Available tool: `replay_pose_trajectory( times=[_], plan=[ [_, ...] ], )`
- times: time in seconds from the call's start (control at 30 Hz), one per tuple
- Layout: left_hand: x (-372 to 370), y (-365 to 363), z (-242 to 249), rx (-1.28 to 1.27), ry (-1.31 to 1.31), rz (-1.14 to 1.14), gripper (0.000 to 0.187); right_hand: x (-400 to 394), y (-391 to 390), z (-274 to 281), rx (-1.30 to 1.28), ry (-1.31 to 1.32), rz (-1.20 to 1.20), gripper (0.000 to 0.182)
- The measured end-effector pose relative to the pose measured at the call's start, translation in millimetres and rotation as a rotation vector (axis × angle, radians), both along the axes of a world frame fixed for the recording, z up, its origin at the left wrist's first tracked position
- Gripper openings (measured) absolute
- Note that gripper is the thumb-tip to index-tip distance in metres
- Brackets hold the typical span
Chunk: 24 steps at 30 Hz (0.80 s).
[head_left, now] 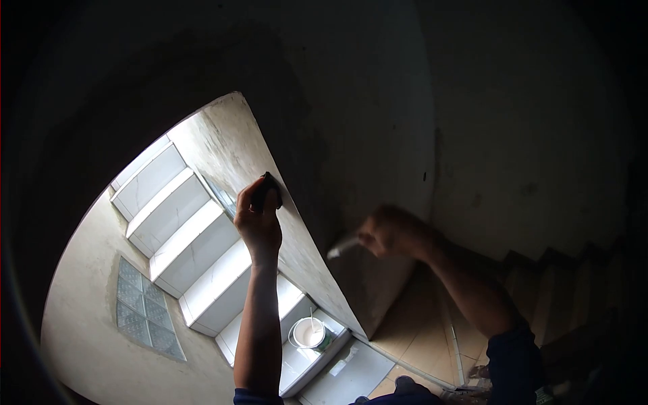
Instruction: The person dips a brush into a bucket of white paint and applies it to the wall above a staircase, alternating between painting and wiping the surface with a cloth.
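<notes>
My left hand (258,212) is raised in front of the lit wall (223,145), close to its corner edge. Its fingers are wrapped round a small dark object (267,193), too dark to identify. To the right, my right hand (389,231) is closed on a light-coloured tool (344,246) that points left toward the shadowed wall. Motion blurs this hand, and the tool's exact kind cannot be made out. Whether the tool touches the wall is unclear.
Tiled white stairs (196,250) rise to the upper left. A white bucket (309,333) with a stick in it stands on a low step. Glass blocks (143,307) are set in the left wall. Darker stairs (540,290) lie at the right, beside tan floor tiles (415,337).
</notes>
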<state>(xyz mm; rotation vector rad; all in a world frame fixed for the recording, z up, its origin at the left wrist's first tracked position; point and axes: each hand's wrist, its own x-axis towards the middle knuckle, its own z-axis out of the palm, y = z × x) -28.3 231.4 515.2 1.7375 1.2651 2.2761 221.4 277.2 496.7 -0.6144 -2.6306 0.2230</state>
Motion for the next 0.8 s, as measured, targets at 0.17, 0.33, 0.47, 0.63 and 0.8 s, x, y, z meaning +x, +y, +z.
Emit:
replay_pose_trajectory(
  times=[0.17, 0.33, 0.47, 0.63, 0.8],
  plan=[
    [-3.3, -2.9, 5.9, -0.064, 0.052, 0.035, 0.026, 28.2, -22.3, 126.8, 0.233, 0.388, -0.083, 0.013],
    [-1.6, -4.1, 4.7, -0.045, 0.03, 0.05, 0.026, 3.8, -19.7, 65.1, 0.427, 0.686, -0.134, 0.035],
    [-5.0, -1.6, 3.5, -0.034, 0.064, 0.029, 0.025, -19.2, -24.4, -108.3, 0.327, 0.612, -0.132, 0.047],
    [-2.3, -5.2, 6.9, -0.073, 0.08, 0.065, 0.025, 25.4, -51.2, -212.4, 0.158, 0.441, -0.086, 0.033],
    [-8.9, -1.3, 5.1, -0.031, 0.105, 0.069, 0.026, 37.1, -42.9, -55.8, 0.291, 0.702, -0.183, 0.032]
  ],
)
